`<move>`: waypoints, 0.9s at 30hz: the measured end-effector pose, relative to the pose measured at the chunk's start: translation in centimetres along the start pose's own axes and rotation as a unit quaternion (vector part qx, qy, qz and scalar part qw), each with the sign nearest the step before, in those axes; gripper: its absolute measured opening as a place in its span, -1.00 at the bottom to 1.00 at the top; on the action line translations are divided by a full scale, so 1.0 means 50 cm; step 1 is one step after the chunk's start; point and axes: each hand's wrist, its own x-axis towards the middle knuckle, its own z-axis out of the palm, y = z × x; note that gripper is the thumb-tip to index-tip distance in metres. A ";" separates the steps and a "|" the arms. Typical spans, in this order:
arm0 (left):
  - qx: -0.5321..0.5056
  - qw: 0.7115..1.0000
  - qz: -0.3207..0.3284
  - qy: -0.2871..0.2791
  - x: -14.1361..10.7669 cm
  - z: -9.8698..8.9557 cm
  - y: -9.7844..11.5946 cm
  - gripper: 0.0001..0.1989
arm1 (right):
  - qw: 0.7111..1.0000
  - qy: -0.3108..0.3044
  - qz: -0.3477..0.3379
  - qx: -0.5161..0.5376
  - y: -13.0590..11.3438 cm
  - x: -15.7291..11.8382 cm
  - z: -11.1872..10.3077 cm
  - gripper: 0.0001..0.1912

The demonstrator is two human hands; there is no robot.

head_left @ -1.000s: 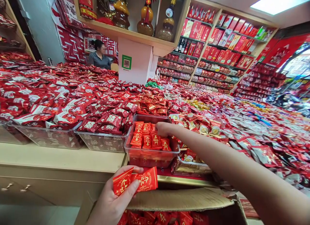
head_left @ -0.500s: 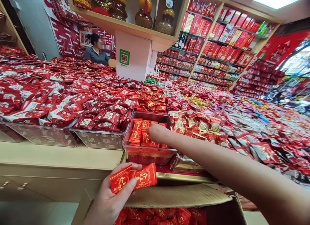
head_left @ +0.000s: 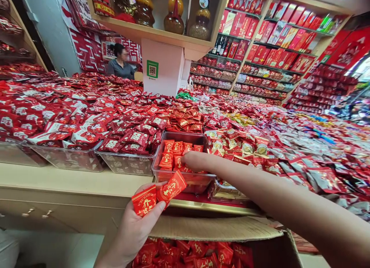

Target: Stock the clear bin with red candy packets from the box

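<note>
My left hand (head_left: 141,221) grips two red candy packets (head_left: 144,200) with gold lettering, thumb pressed over them, in front of the clear plastic bin (head_left: 185,179). Inside that bin, similar red packets (head_left: 167,160) lie in rows. My right hand (head_left: 195,161) reaches into the bin from the right, closed, its fingertips down at the packets; whatever it pinches is hidden. Below both hands is an open cardboard box (head_left: 219,227) holding more of the same red packets (head_left: 199,248).
Bins of dark red packets (head_left: 135,139) stand left of the bin, gold-and-red packets (head_left: 245,146) to its right. A wooden shelf (head_left: 162,35) overhangs the display. A person (head_left: 120,66) is behind the heaps at the back left.
The view has shifted slightly, moving the scene rightward. In my left hand the right-hand packet is tilted more steeply upward. More packets show around my right hand, which remains in the bin.
</note>
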 end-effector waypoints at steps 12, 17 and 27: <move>-0.097 0.991 -0.027 0.091 -0.004 0.015 0.014 -0.68 | 0.999 -0.006 -0.019 0.026 -0.001 0.012 0.003 -0.83; -0.200 0.969 -0.077 0.124 -0.001 0.002 0.029 -0.68 | 0.993 0.116 -0.009 0.035 0.011 -0.027 -0.052 -0.78; -0.410 0.874 -0.245 0.086 0.017 0.026 0.062 -0.71 | 0.933 0.272 -0.134 0.192 -0.122 -0.133 -0.054 -0.71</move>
